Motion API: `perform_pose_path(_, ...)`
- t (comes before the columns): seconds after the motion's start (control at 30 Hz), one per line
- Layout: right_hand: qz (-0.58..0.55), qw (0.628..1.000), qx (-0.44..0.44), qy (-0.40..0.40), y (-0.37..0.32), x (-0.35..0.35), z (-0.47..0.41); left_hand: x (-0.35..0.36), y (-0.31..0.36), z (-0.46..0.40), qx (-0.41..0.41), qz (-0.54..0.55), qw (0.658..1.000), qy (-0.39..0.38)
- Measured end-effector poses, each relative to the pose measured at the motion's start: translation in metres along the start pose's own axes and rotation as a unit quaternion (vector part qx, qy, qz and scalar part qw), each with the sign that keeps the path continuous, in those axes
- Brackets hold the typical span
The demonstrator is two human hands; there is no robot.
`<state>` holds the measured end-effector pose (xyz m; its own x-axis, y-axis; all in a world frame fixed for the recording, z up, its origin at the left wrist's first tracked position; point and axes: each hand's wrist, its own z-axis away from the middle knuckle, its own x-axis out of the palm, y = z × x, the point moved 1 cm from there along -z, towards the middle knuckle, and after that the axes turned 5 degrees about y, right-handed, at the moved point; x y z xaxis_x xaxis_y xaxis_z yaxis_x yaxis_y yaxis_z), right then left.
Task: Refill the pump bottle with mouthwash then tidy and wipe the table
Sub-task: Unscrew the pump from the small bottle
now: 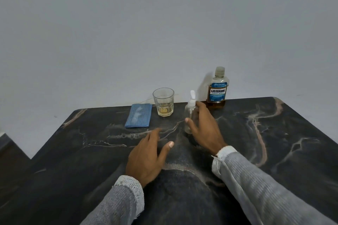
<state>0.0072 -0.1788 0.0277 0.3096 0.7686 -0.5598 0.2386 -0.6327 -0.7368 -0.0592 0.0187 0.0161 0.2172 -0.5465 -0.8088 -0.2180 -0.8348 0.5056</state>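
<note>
A small clear pump bottle (189,113) with a white pump head stands upright on the dark marble table (274,142). My right hand (204,129) curls around its right side, thumb in front and fingers behind; whether it grips or only touches I cannot tell. My left hand (148,157) hovers over the table to the left of the bottle, fingers spread and empty. A mouthwash bottle (217,89) with a blue label and a little amber liquid stands capped at the table's back edge. A folded blue cloth (139,118) lies at the back left.
A clear glass (164,103) with a little yellowish liquid stands between the cloth and the pump bottle. A plain grey wall rises just behind the table. The table's left edge drops off to a dark floor at the lower left.
</note>
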Motion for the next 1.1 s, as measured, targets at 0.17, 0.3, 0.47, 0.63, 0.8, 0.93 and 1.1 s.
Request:
perform_pose_path(0.17, -0.009, 0.998, -0.064, 0.004, -0.021, -0.019, 0.077, -0.019, 0.016, 0.044, -0.045, 0.112, 0.993, 0.007)
perform_pose_path(0.3, -0.039, 0.996, -0.082, -0.015, -0.041, -0.023, 0.126, -0.028, 0.026, 0.080, -0.091, 0.252, 0.962, 0.058)
perform_pose_path(0.47, -0.077, 0.992, -0.098, -0.002, -0.054, -0.022, 0.172, -0.027, 0.029, 0.124, -0.114, 0.349, 0.923, 0.117)
perform_pose_path(0.63, -0.081, 0.993, -0.088, 0.004, -0.061, -0.017, 0.200, -0.021, 0.029, 0.151, -0.133, 0.379, 0.906, 0.132)
perform_pose_path(0.8, -0.075, 0.992, -0.102, 0.017, -0.058, -0.009, 0.216, -0.028, 0.031, 0.151, -0.103, 0.385, 0.907, 0.135)
perform_pose_path(0.93, -0.089, 0.991, -0.103, 0.011, -0.056, -0.006, 0.218, -0.036, 0.033, 0.143, -0.061, 0.381, 0.916, 0.109)
perform_pose_path(1.1, -0.089, 0.990, -0.108, -0.006, -0.056, -0.007, 0.219, -0.041, 0.045, 0.130, -0.005, 0.387, 0.921, 0.044)
